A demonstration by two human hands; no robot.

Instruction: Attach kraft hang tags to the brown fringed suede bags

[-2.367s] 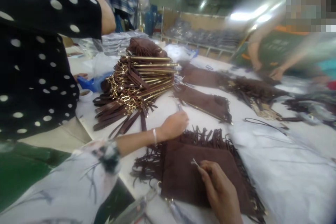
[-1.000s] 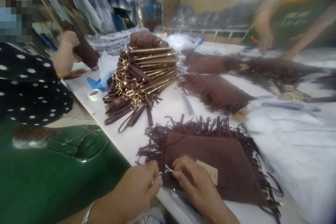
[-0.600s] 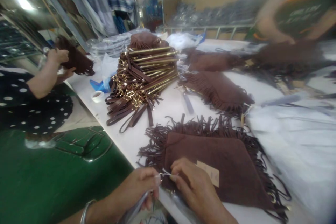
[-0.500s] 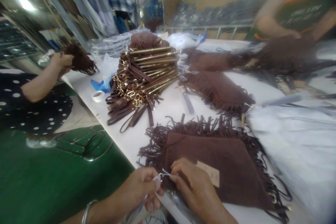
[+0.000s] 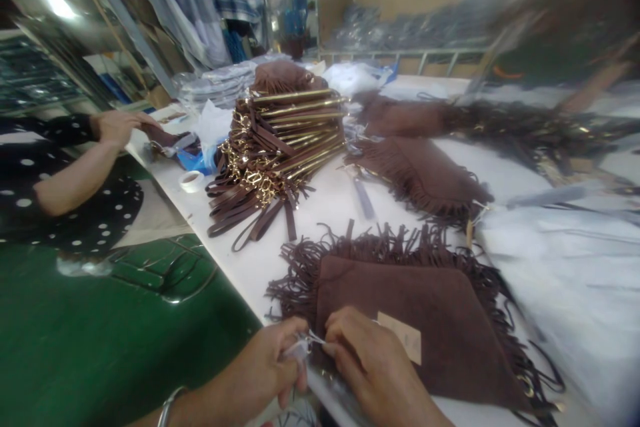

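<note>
Near edge of the surface, right under my chin: both my hands are bunched together at the corner of a brown fringed bag [image 5: 425, 320].
Left grip: my left hand [image 5: 265, 367] is closed, fingertips pinched on a small whitish fastener bit [image 5: 305, 343]; too blurry to say exactly what it is.
Right grip: my right hand [image 5: 370, 367] is closed too, thumb and forefinger pinching the other end of the same bit, and the heel of the hand rests on the bag.
Where the bag is: flat on the white surface [image 5: 330, 203], near corner just beside the edge, fringe fanned out along the far and right sides.
On the bag: a tan paper tag [image 5: 403, 340] lies just right of my right hand.
Further out: a second fringed bag [image 5: 420, 173] lies beyond mine, and a stack of brown straps with gold hardware [image 5: 275, 147] sits well off to the far left.
Neighbour: a co-worker's hand [image 5: 117, 125] in a polka-dot sleeve rests at the left end, beside a roll of tape [image 5: 191, 180].
What could go wrong: honestly, the bit is tiny, so if either pinch slips it probably pops loose and vanishes into the fringe. Pulling too hard could also drag the bag corner off the edge.
</note>
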